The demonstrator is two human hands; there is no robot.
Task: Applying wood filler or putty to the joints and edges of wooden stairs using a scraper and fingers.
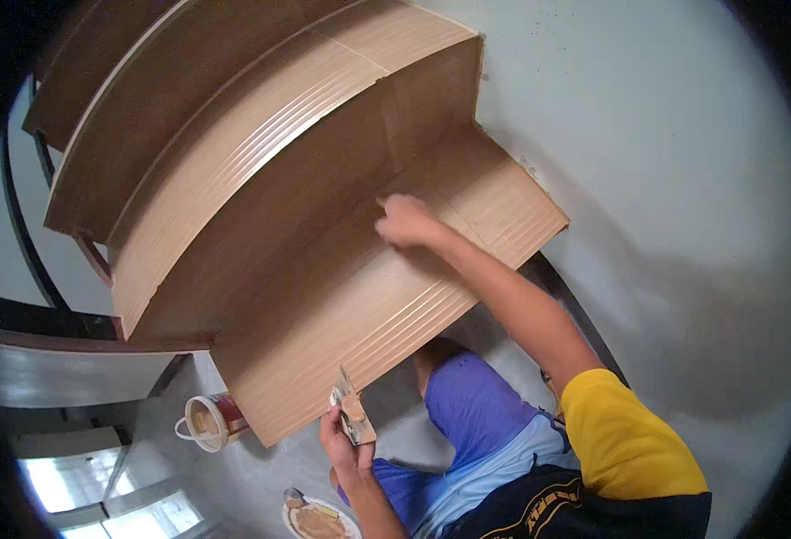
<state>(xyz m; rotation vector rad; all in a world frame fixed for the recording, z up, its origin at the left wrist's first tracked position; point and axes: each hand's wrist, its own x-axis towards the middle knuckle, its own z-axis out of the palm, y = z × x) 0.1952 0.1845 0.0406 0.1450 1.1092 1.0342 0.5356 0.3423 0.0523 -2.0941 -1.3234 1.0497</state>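
The left hand [342, 440] held a scraper [345, 386] bearing paste [353, 410]; the curled right hand [409, 222] apparently gripped something small [380, 202] over the step [351, 296].

A pale wall [665, 162] stands beside gray floor [256, 470].

In front of the lowest visible stair tread [351, 319], I see yellow letters [553, 508] on the black part of the person's T-shirt [611, 518], partly lost in folds. Beside that tread's left end, the plastic bucket [219, 437] shows nothing I can read.
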